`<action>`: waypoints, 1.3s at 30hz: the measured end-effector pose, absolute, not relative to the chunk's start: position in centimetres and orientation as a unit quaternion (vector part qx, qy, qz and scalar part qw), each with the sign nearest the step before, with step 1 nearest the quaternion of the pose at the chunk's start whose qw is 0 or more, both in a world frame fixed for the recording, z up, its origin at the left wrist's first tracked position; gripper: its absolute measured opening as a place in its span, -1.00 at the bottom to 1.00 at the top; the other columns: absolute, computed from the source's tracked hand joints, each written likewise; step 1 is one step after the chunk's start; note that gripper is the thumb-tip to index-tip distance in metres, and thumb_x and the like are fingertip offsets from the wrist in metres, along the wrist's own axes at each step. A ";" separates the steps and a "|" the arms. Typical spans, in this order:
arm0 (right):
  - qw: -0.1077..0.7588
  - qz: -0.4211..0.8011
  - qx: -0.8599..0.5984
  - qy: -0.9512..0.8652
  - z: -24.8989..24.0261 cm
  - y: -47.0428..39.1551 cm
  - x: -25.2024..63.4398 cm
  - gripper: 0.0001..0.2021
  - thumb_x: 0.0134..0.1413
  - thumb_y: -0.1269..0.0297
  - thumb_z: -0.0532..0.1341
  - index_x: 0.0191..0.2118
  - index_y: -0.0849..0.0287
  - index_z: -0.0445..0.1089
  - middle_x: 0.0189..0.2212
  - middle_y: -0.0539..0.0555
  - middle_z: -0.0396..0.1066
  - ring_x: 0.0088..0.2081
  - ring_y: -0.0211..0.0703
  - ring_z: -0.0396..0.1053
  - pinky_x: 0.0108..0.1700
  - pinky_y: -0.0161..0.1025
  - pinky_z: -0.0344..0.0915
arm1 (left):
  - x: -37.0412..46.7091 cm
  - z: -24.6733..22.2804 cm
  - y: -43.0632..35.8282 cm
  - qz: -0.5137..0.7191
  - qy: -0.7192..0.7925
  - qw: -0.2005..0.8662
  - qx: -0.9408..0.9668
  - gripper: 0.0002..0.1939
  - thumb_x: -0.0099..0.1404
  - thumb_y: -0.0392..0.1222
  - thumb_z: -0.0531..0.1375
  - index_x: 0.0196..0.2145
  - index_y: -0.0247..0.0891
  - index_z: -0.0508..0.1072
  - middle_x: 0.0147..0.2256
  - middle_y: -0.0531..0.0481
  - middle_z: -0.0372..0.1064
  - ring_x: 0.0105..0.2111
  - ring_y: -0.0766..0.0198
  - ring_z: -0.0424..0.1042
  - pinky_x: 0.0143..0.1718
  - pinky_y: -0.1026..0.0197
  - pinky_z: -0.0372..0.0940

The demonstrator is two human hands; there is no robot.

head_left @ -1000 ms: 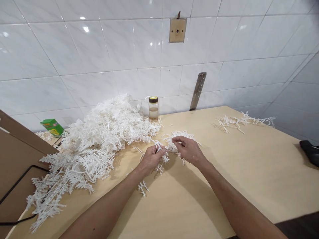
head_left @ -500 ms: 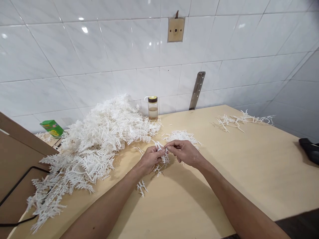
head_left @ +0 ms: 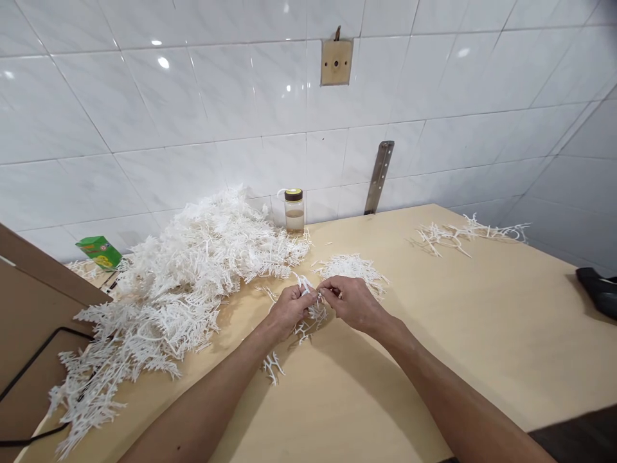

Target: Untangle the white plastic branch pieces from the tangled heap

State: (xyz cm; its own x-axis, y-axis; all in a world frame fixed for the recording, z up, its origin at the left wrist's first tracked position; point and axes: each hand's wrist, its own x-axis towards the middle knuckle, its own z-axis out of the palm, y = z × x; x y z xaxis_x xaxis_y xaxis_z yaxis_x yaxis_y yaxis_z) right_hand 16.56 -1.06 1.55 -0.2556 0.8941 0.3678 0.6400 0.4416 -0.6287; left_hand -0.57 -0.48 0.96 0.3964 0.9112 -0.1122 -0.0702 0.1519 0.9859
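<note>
My left hand is closed on a white branching plastic sprig, whose thin twigs stick out above and below the fingers. Close beside it, my right hand pinches at the same sprig with thumb and forefinger; what lies between those fingertips is too small to make out. Just behind the right hand lies a low heap of short white pieces. Below the left wrist, a small loose white twig rests on the table.
A large pile of white branching sprigs covers the table's left side. Behind it stand a lidded bottle and a green box. More bare sprigs lie at the back right of the table. A black object is at the right edge.
The right hand has turned slightly, its fingers curling in closer at the sprig. The left hand keeps its hold. The whole view has shifted a little.
</note>
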 end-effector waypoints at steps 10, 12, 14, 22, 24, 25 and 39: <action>0.397 0.096 -0.622 -0.668 0.5 0.6 18.0 -0.87 0.07 0.37 0.13 -0.41 0.15 0.42 -0.51 0.02 0.48 -0.46 -0.16 0.42 -0.34 -0.25 0.30 | -0.3 1.8 -1.2 0.391 0.415 0.576 0.585 -0.60 0.09 0.13 0.29 -0.50 -0.29 0.34 -0.66 0.18 0.05 -0.65 0.46 0.00 -0.58 0.32 -0.08; 0.421 0.103 -0.620 -0.654 0.5 0.8 18.8 -0.89 0.08 0.32 0.15 -0.39 0.14 0.42 -0.50 0.02 0.48 -0.47 -0.17 0.42 -0.37 -0.25 0.33 | -0.1 1.7 -1.2 0.408 0.425 0.570 0.573 -0.58 0.08 0.15 0.29 -0.51 -0.28 0.33 -0.66 0.19 0.03 -0.65 0.47 -0.01 -0.58 0.33 -0.09; 0.434 0.121 -0.605 -0.656 0.6 0.8 19.0 -0.89 0.08 0.28 0.18 -0.34 0.15 0.45 -0.48 0.02 0.48 -0.48 -0.18 0.42 -0.40 -0.25 0.35 | -0.1 1.5 -1.1 0.419 0.430 0.573 0.557 -0.58 0.07 0.15 0.30 -0.51 -0.28 0.33 -0.66 0.19 0.04 -0.65 0.47 -0.01 -0.59 0.33 -0.09; 0.452 0.168 -0.432 -0.762 1.1 -0.6 17.5 -0.84 0.16 0.23 0.20 -0.21 0.10 0.51 -0.20 0.08 0.53 -0.35 -0.22 0.44 -0.37 -0.29 0.40 | -0.3 0.6 -0.3 0.433 0.433 0.571 0.548 -0.58 0.08 0.13 0.29 -0.54 -0.28 0.30 -0.66 0.21 0.01 -0.65 0.49 -0.05 -0.60 0.33 -0.14; 0.446 0.170 -0.421 -0.771 1.1 -0.7 17.2 -0.86 0.16 0.25 0.20 -0.26 0.11 0.51 -0.24 0.09 0.53 -0.35 -0.22 0.44 -0.36 -0.30 0.39 | -0.3 0.5 -0.2 0.432 0.432 0.575 0.544 -0.59 0.08 0.13 0.30 -0.52 -0.29 0.32 -0.66 0.21 0.00 -0.66 0.49 -0.07 -0.60 0.32 -0.16; 0.443 0.171 -0.420 -0.773 1.2 -0.8 17.1 -0.86 0.16 0.27 0.20 -0.27 0.11 0.51 -0.25 0.09 0.54 -0.34 -0.22 0.44 -0.35 -0.30 0.38 | -0.4 0.5 -0.2 0.433 0.432 0.578 0.540 -0.59 0.08 0.12 0.30 -0.51 -0.29 0.33 -0.66 0.21 0.00 -0.66 0.49 -0.08 -0.60 0.32 -0.16; 0.390 0.163 -0.472 -0.774 0.6 -0.9 16.4 -0.85 0.17 0.36 0.10 -0.38 0.14 0.38 -0.45 0.00 0.43 -0.43 -0.24 0.33 -0.38 -0.32 0.22 | -0.4 1.2 -0.8 0.415 0.441 0.564 0.562 -0.60 0.08 0.12 0.29 -0.52 -0.28 0.31 -0.63 0.18 0.05 -0.63 0.46 -0.01 -0.57 0.32 -0.09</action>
State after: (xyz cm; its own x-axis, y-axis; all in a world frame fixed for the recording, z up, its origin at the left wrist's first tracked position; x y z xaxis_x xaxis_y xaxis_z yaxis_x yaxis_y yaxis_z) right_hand 16.37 -0.94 0.61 -0.2511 0.8573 0.4495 0.6027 0.5018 -0.6205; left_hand -0.43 -0.80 1.21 0.2665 0.9633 -0.0322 0.0283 0.0256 0.9993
